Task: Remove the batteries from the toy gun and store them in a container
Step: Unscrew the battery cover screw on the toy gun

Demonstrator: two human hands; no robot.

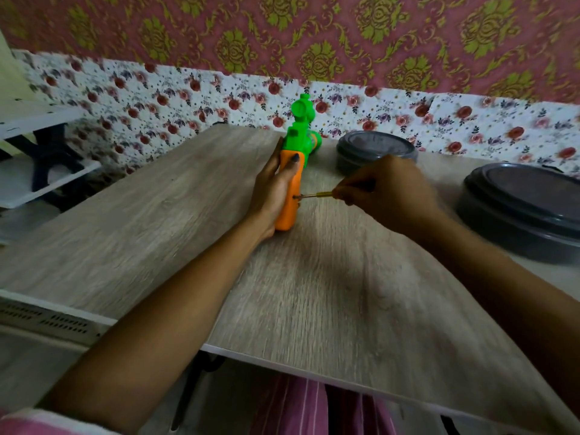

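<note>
**Toy gun braced, screwdriver at the grip**

Toy gun standing near the far edge of the worktop, about midway along it, barrel end up and away, orange grip toward the near edge with its butt resting on the wood. Green upper body, orange handle; hollow moulded plastic by the look, so judged light, stiff, a little slick, liable to tip or skid if pushed sideways without a brace.

Left hand wrapped around the orange grip from its left side, fingers curled over the front, one dark-painted nail showing on top. Closed firmly on the toy, holding it steady.

Right hand pinched shut on the handle of a small screwdriver; brass-coloured shaft running level toward the gun, tip meeting the right face of the grip low down, presumably at the battery-cover screw. Screw itself too small and blurred to confirm.

Two dark round containers with lids on: one just beyond the right hand by the far edge, a larger one at the right edge. Neither open yet. No batteries in sight.

Handling notes: best hold is the present one, around the grip opposite the screw, so the push of the driver is met by the palm. Thin plastic and a small screw head call for light, square pressure; slipping out likely to scar the casing or jab the bracing fingers. Cover probably a thin panel, easily cracked if levered.
</note>
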